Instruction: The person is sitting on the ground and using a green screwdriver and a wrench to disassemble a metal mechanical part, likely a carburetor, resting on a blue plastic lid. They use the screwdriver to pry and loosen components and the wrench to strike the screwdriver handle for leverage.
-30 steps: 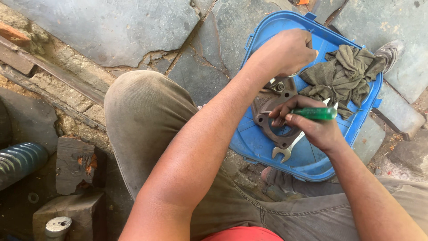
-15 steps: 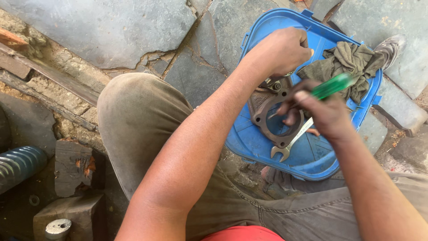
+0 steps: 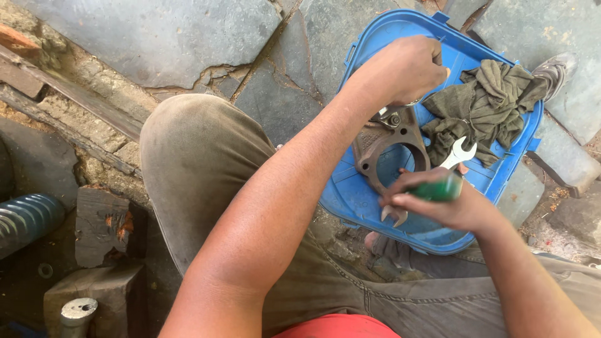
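Bracket (image 3: 388, 147): rusty brown metal piece with a big round hole, lying in the blue tub (image 3: 363, 194), roughly mid-tub toward its left wall. There's a bolt at its top end.
Left hand (image 3: 404, 69): fist closed tight right at the bracket's top end, gripping something there, can't tell what, the knuckles hide it.
Right hand (image 3: 438, 200): fingers wrapped around a green handle (image 3: 441, 188), sitting at the bracket's lower edge, near the tub's front rim.
Wrench (image 3: 458, 153): open-ended, shiny. One head pokes out just above the right hand, another open head shows below that hand, so it runs under the hand.
Rag (image 3: 485, 103): olive green, bunched up in the tub's right corner, touching the bracket's right side.
Knee (image 3: 200, 150): dirty khaki trousers, just left of the tub.
Floor (image 3: 144, 37): cracked grey stone slabs, tub sits on them.
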